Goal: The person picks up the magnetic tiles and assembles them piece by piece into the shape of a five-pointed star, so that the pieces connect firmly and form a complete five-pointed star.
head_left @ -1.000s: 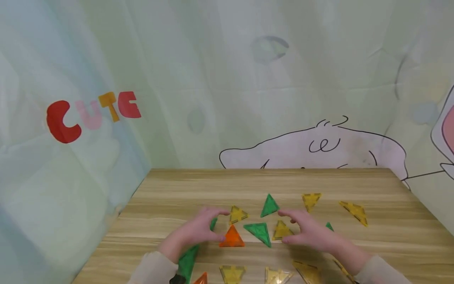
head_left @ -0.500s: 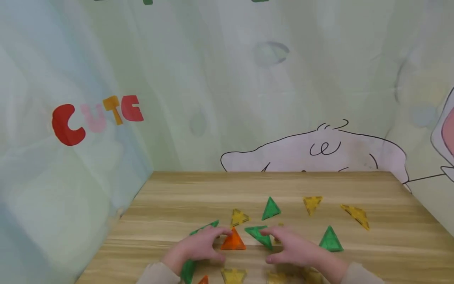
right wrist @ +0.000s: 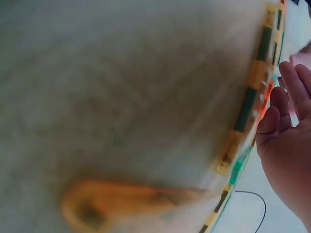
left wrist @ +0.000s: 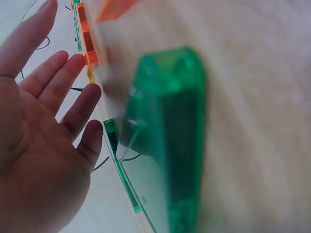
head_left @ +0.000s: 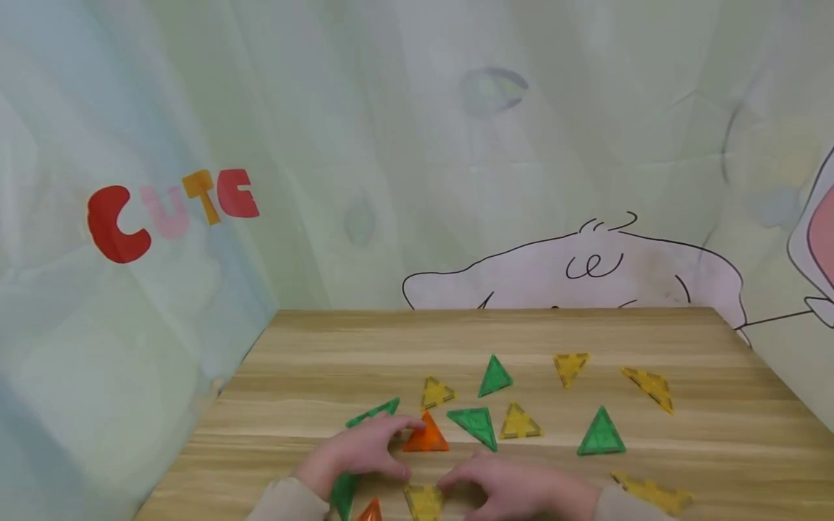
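Fingers relaxed, my left hand [head_left: 370,447] hovers at an orange triangular magnetic tile [head_left: 426,435], its index fingertip overlapping that tile's left edge in the head view. In the left wrist view the hand [left wrist: 48,121] has an empty palm, and a green tile [left wrist: 180,136] stands large beside it. My right hand [head_left: 511,483] reaches left over the front of the table, its index fingertip at a yellow tile [head_left: 423,501]. Loosely bent fingers with nothing between them show on this hand [right wrist: 291,121] in the right wrist view, near yellow tile edges [right wrist: 250,92].
On the wooden table [head_left: 313,347], several green and yellow triangular tiles lie scattered, including a green one [head_left: 601,434] on the right and a yellow one [head_left: 520,422] in the middle. Another orange tile [head_left: 371,511] lies at the front. A printed cloth [head_left: 365,145] hangs behind.
My right hand has moved left and towards the front, uncovering the middle yellow tile and the right green tile. The left hand has come slightly nearer the front. Tiles look unmoved.
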Available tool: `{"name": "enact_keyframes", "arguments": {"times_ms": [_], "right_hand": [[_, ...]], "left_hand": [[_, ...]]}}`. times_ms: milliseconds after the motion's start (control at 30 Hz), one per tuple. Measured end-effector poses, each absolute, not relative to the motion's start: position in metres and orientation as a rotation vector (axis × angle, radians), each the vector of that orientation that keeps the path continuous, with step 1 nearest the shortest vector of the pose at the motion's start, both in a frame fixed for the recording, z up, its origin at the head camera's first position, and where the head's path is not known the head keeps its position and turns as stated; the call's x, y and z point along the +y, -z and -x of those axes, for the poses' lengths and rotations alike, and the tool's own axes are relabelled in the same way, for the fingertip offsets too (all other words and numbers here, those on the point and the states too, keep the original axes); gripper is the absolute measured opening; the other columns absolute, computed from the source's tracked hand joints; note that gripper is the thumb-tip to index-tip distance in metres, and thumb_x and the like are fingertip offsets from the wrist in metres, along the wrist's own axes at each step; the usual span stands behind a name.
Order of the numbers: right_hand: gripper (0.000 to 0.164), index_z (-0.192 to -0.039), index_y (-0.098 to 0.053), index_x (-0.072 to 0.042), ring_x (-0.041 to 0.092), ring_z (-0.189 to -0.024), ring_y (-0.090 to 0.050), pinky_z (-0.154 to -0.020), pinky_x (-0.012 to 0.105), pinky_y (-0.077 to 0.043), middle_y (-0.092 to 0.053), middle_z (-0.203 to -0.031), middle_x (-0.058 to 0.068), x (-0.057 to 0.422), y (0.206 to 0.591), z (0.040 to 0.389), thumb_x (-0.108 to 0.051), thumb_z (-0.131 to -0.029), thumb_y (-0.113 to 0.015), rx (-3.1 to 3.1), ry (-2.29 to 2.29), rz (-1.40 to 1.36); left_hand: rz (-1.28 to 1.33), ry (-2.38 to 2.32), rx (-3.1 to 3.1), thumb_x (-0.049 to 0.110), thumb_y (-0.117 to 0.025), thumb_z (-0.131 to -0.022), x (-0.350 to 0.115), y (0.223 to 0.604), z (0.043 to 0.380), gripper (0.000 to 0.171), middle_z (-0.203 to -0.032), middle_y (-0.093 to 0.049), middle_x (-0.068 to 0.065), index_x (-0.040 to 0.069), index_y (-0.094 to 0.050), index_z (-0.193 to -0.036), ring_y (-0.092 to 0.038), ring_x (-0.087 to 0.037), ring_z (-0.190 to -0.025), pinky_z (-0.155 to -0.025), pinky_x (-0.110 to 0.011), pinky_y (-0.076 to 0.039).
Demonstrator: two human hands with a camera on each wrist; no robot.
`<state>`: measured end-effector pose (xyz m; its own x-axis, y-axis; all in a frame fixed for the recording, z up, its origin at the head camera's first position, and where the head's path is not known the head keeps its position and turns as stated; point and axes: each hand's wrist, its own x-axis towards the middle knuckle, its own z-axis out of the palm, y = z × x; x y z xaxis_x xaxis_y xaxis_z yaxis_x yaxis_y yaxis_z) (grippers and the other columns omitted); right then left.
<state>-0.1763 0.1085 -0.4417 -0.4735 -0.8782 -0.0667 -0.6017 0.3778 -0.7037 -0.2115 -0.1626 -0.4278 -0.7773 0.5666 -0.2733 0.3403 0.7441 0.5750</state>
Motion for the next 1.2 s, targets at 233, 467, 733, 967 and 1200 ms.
{"name": "enact_keyframes", "arguments": {"times_ms": [233, 467, 733, 967, 1200], "right_hand": [[0.045, -0.132, -0.055, -0.018, 0.001, -0.109, -0.044, -0.088, 0.025, -0.040, -0.055, -0.127, -0.013, 0.106, 0.441, 0.175, -0.036, -0.091, -0.059, 2.226, 0.870, 1.264], [0.054, -0.135, -0.051, -0.012, 0.005, -0.116, -0.047, -0.095, 0.030, -0.039, -0.054, -0.131, -0.008, 0.109, 0.439, 0.181, -0.039, -0.089, -0.060, 2.339, 0.797, 1.305], [0.058, -0.138, -0.048, -0.015, 0.009, -0.121, -0.044, -0.096, 0.033, -0.038, -0.049, -0.136, -0.006, 0.110, 0.439, 0.189, -0.042, -0.088, -0.060, 2.345, 0.794, 1.192], [0.060, -0.140, -0.045, -0.014, 0.010, -0.125, -0.043, -0.098, 0.034, -0.036, -0.048, -0.138, -0.004, 0.110, 0.442, 0.194, -0.042, -0.089, -0.060, 2.360, 0.769, 1.220], [0.058, -0.138, -0.047, -0.013, 0.010, -0.125, -0.043, -0.100, 0.036, -0.035, -0.049, -0.136, -0.005, 0.110, 0.442, 0.195, -0.042, -0.090, -0.059, 2.368, 0.797, 1.214]], "left_hand": [[-0.689, -0.704, 2.504, 0.036, -0.078, -0.073, -0.163, 0.426, 0.210, 0.061, -0.124, -0.053, 0.007, 0.035, -0.053, -0.128, -0.049, -0.023, -0.111, -0.090, -0.050, -0.040], [-0.686, -0.705, 2.477, 0.034, -0.078, -0.074, -0.163, 0.425, 0.208, 0.062, -0.126, -0.053, 0.005, 0.033, -0.051, -0.130, -0.049, -0.021, -0.111, -0.092, -0.049, -0.039], [-0.666, -0.809, 2.375, 0.029, -0.077, -0.075, -0.164, 0.425, 0.208, 0.064, -0.120, -0.054, 0.008, 0.026, -0.050, -0.133, -0.053, -0.012, -0.097, -0.085, -0.039, -0.043], [-0.725, -0.903, 2.288, 0.026, -0.076, -0.078, -0.165, 0.427, 0.209, 0.061, -0.133, -0.049, 0.007, 0.023, -0.050, -0.133, -0.054, -0.015, -0.105, -0.089, -0.035, -0.043], [-0.713, -0.895, 2.353, 0.028, -0.075, -0.078, -0.166, 0.425, 0.211, 0.061, -0.128, -0.052, 0.008, 0.026, -0.051, -0.133, -0.051, -0.016, -0.104, -0.087, -0.038, -0.042]]}}
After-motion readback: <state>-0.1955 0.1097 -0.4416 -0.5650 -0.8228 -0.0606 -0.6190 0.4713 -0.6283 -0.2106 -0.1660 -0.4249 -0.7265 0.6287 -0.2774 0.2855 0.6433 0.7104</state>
